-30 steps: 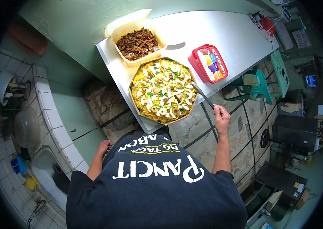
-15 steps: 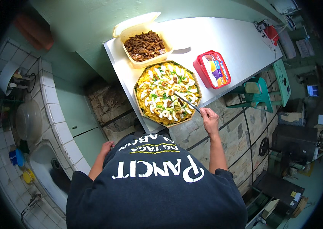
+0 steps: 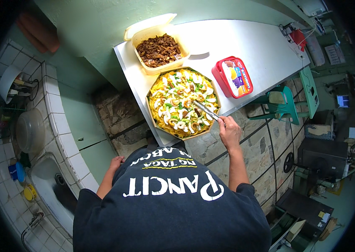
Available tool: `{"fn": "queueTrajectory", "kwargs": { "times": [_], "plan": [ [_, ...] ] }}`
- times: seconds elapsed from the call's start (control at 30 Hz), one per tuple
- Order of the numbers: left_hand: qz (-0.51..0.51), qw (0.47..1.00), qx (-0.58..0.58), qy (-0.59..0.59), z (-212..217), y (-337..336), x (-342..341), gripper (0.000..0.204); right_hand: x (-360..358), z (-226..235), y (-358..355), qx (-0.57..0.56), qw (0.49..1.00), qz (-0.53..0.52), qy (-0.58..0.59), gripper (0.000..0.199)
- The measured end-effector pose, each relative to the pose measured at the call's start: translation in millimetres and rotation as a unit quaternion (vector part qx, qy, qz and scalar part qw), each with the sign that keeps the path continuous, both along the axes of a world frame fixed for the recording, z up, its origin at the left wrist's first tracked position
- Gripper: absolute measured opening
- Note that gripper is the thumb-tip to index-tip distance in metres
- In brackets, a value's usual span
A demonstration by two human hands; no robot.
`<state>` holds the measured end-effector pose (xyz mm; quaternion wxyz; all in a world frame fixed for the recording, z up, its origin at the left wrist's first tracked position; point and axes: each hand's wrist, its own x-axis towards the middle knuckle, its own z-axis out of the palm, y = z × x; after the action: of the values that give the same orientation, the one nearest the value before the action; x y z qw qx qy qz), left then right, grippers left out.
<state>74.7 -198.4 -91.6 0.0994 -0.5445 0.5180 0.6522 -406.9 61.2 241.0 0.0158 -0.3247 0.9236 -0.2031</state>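
My right hand (image 3: 230,132) is closed round metal tongs (image 3: 206,110), which slant to the left over an octagonal tray (image 3: 217,101). Their tips are at the topping, right of the tray's middle. Yellow noodles (image 3: 156,110) fill the tray, topped with white egg slices, green bits and brown pieces. Whether the tips grip anything is too small to tell. My left hand (image 3: 118,161) hangs low beside my body, near the shirt's left edge, away from the food; its fingers are too hidden to read.
Behind the tray stands a cream tub (image 3: 181,47) of brown shredded food, its lid tipped back. A red lidded tub (image 3: 233,78) is right of the tray on the white table (image 3: 265,50). A green chair (image 3: 285,105) is beyond the table's right edge; a sink (image 3: 47,172) is at left.
The tongs have turned in my right hand and now show their broader metal side. Their tips have shifted slightly right, and my hand has drawn slightly left. My left hand stays put.
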Motion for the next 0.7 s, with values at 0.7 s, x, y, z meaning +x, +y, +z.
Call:
{"fn": "queueTrajectory", "kwargs": {
  "times": [0.7],
  "plan": [
    [-0.036, 0.999, -0.036, -0.009, 5.6, 4.2, 2.1, 0.031, 1.1, 0.1, -7.4, -0.017, 0.999, 0.002, 0.027, 0.016]
  ]
}}
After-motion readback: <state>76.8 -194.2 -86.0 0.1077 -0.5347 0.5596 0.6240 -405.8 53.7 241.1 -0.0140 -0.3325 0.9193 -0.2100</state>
